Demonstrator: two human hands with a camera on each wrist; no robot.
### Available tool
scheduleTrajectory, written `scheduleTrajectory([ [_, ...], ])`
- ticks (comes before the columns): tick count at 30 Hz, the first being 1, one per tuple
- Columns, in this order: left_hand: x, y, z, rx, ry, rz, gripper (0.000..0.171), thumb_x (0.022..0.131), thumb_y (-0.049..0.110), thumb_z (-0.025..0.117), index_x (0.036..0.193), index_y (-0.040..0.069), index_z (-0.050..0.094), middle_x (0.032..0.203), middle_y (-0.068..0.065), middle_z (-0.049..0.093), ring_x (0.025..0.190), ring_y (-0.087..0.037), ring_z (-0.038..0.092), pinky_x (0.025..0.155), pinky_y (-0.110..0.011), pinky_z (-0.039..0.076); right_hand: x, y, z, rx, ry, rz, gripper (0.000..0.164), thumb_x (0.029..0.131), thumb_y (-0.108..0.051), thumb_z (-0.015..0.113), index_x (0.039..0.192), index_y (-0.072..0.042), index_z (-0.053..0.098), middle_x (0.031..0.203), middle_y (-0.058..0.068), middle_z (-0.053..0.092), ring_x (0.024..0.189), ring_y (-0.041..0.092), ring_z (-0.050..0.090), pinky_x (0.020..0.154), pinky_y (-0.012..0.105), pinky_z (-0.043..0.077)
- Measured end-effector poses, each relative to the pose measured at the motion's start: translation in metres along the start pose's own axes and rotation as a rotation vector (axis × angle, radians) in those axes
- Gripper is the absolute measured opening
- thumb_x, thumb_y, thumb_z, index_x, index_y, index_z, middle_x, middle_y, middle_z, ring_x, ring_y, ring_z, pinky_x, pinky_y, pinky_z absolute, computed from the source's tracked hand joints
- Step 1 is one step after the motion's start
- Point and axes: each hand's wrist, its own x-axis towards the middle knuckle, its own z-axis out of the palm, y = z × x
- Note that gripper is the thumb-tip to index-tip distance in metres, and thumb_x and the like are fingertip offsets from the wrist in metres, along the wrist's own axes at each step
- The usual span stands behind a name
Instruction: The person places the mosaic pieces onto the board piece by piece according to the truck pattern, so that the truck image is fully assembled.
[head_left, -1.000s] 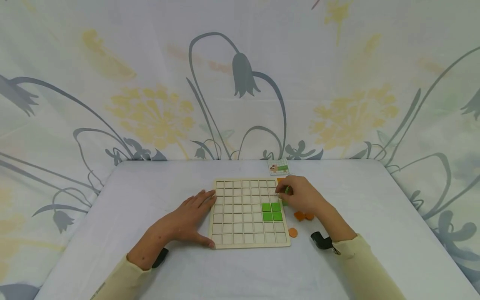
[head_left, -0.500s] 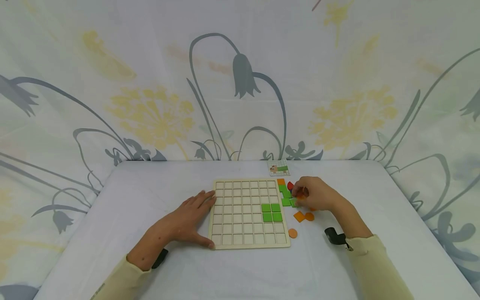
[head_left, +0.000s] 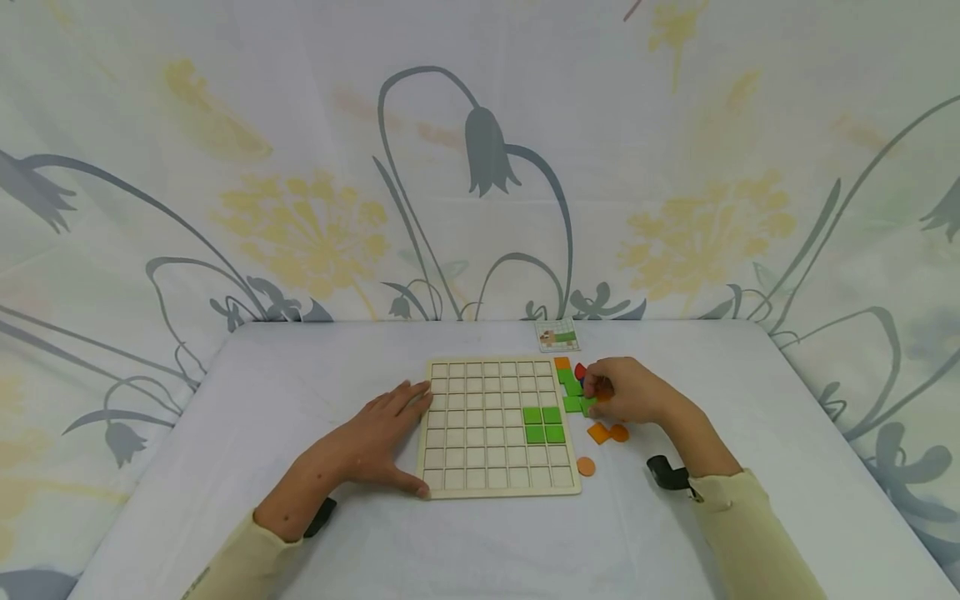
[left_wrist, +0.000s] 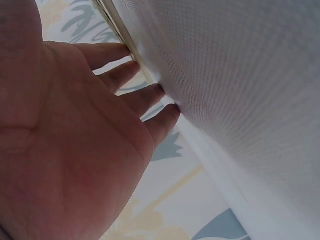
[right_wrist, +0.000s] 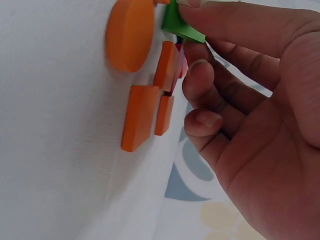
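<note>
A pale wooden grid board [head_left: 480, 429] lies flat on the table. Its square cells hold a block of green tiles [head_left: 543, 425] at the right. My left hand [head_left: 378, 433] rests along the board's left edge, fingers spread and thumb at the lower corner; in the left wrist view its fingertips [left_wrist: 157, 91] touch the edge. Right of the board, my right hand [head_left: 626, 392] is among loose tiles. The right wrist view shows its thumb and a finger pinching a green tile [right_wrist: 182, 25], the remaining fingers curled. The hand partly covers some tiles.
Green tiles [head_left: 572, 403], an orange square [head_left: 598, 432] and orange discs [head_left: 586, 467] lie right of the board. A red piece [head_left: 581, 372] sits farther back. Behind the board lies a small picture card [head_left: 557, 336], near the patterned backdrop [head_left: 480, 233].
My right hand has moved right, from the board's upper right edge to the loose tiles, uncovering green, orange and red pieces. The left hand stays in place.
</note>
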Motion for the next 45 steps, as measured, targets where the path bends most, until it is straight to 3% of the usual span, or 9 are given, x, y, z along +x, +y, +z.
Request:
scheduleTrajectory([
  [11,0.001,-0.002,0.001,0.006,-0.013,-0.010,0.134,0.073,0.078,0.083,0.168,0.003,0.026,0.177,-0.013,0.017,0.162,-0.042,0.014,0.127,-0.061,0.024,0.000,-0.019,0.001,0.096,-0.015,-0.119,0.013,0.091,-0.002,0.079,0.092,-0.010,0.069,0.080,-0.002,0.059,0.077,0.017,0.056,0.068,0.027,0.049],
  [29,-0.001,0.000,-0.001,-0.009,-0.009,-0.006,0.133,0.074,0.077,0.083,0.167,0.001,0.026,0.176,-0.014,0.017,0.162,-0.044,0.015,0.125,-0.065,0.027,0.010,-0.059,0.042,0.176,0.048,-0.232,0.012,0.094,-0.004,0.078,0.097,-0.014,0.072,0.087,-0.008,0.067,0.074,0.011,0.061,0.067,0.026,0.052],
  [45,-0.001,0.000,-0.001,-0.012,-0.008,-0.007,0.134,0.073,0.078,0.082,0.167,0.000,0.027,0.176,-0.014,0.018,0.161,-0.044,0.016,0.125,-0.064,0.027,0.017,-0.070,0.062,0.153,0.031,-0.153,0.010,0.095,-0.008,0.079,0.095,-0.015,0.072,0.085,-0.009,0.067,0.074,0.011,0.060,0.070,0.026,0.054],
])
